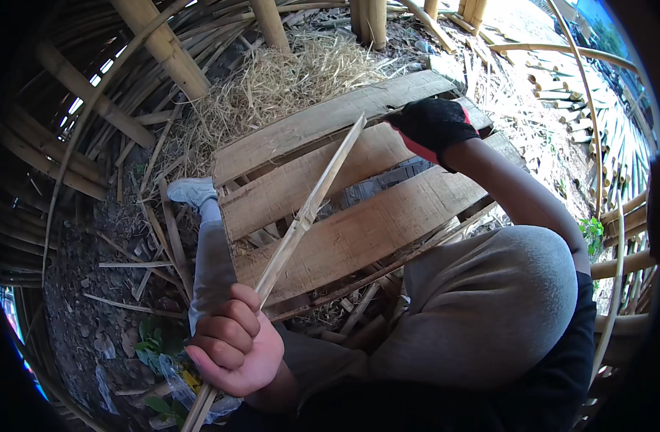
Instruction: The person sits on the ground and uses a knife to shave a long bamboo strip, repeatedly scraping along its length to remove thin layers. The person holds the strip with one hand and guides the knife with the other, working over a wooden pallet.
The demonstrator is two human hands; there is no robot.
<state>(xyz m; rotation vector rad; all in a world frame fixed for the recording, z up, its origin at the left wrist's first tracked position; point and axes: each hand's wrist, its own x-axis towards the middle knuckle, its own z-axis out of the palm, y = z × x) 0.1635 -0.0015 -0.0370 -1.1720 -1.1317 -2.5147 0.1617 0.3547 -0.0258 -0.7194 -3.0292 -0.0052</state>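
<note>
Nearest the camera is the bare left hand (233, 345), its grip wrapped tight around the lower part of a long, thin, pale split bamboo strip (301, 216). From that fist the strip runs up and to the right across a weathered grey-brown wooden pallet of broad planks (359, 230), and its far tip ends just beside the right hand (432, 128). That hand wears a black work glove with a red cuff and lies at the pallet's upper right plank; its grip is curled shut, apparently on a small tool or blade at the strip's tip, though what it grasps cannot be made out. The person's bent knee in grey trousers (481, 309) rises at the pallet's lower right edge, and the other leg stretches along the pallet's left side, ending in a light grey shoe (192, 191). A heap of dry yellow straw (287, 79) lies just beyond the pallet's far edge, with thick bamboo poles (164, 50) leaning behind it. As a judgement, the ungloved left hand is the risk: if the strip slides through the fist, its split edges could cut or splinter the palm, and a thin strip under sideways strain might snap or split crookedly.
</note>
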